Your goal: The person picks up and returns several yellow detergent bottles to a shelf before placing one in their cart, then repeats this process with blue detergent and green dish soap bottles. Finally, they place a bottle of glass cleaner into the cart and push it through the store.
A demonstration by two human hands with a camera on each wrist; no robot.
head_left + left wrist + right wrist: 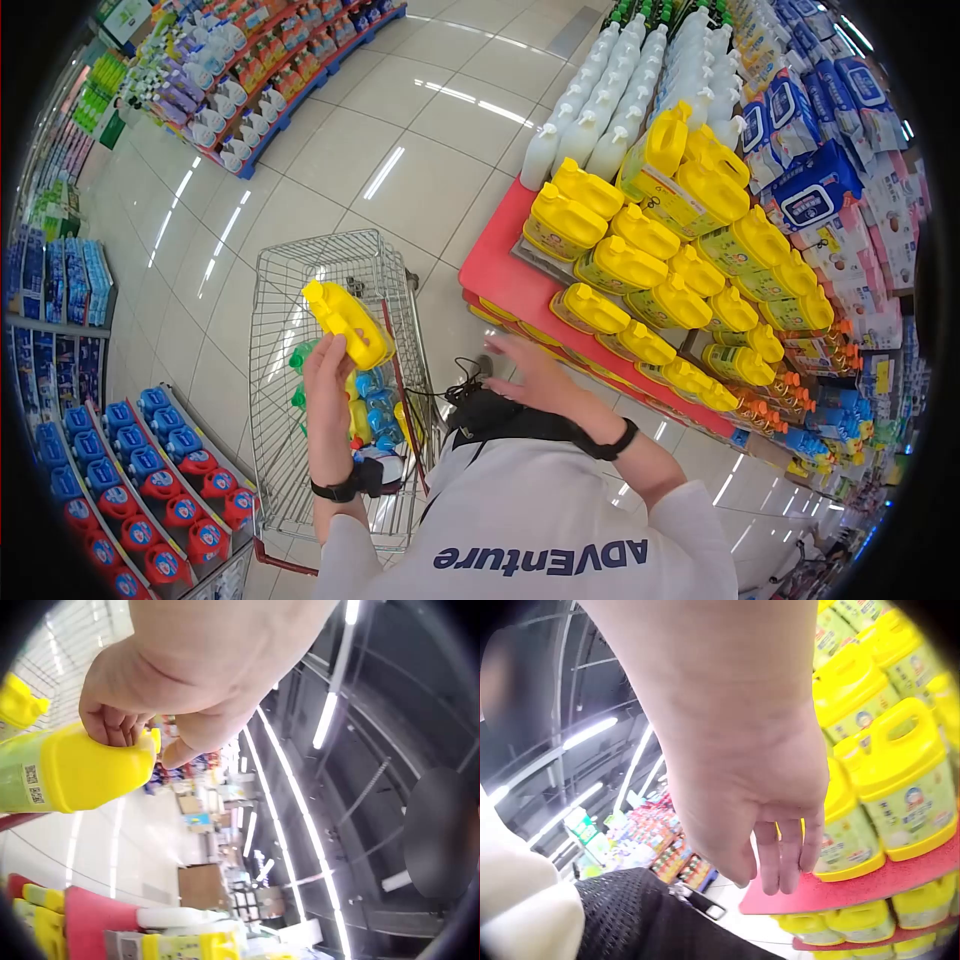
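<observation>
The left hand (327, 378) grips a yellow jug (349, 322) by its handle, over the wire shopping cart (275, 330). In the left wrist view the fingers of that hand (184, 697) curl through the handle of the yellow jug (90, 769), whose label faces sideways. The right hand (540, 375) holds nothing; it hangs in front of the waist, near the red display shelf (500, 235). Relaxed fingers of the right hand (757, 795) point downward in the right wrist view, beside yellow jugs (907, 780) on the shelf.
Green, blue and yellow bottles (382, 410) lie in the cart. Rows of white bottles (600, 95) stand behind the stacked yellow jugs (590, 310). Blue and red jugs (160, 480) fill a shelf at the lower left. A black waist bag (500, 415) is worn at the front.
</observation>
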